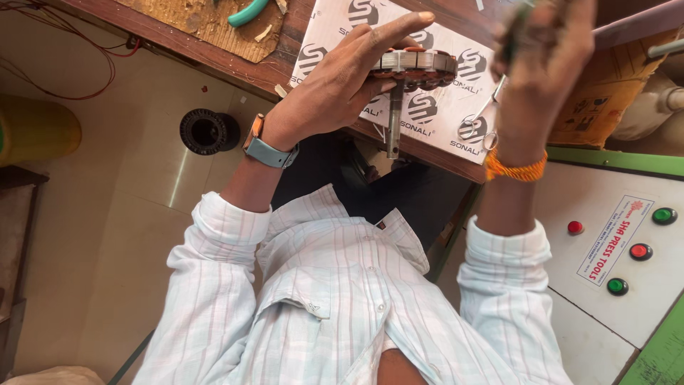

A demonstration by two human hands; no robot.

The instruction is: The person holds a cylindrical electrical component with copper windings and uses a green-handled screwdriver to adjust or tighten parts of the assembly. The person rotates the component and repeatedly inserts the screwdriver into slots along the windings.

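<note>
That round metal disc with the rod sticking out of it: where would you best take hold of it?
By the rim of the disc, from the left side, as the left hand does: fingers over the flat top, thumb beneath. The disc is broad and level, and the rod hangs straight down, so that probably keeps it balanced and the rod clear.

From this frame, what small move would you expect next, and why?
Probably the right hand lowers its thin tool onto the round stator core. The left hand holds the core by its rim, shaft pointing down, above the printed white sheet, while the right hand hovers beside it, apart.
</note>
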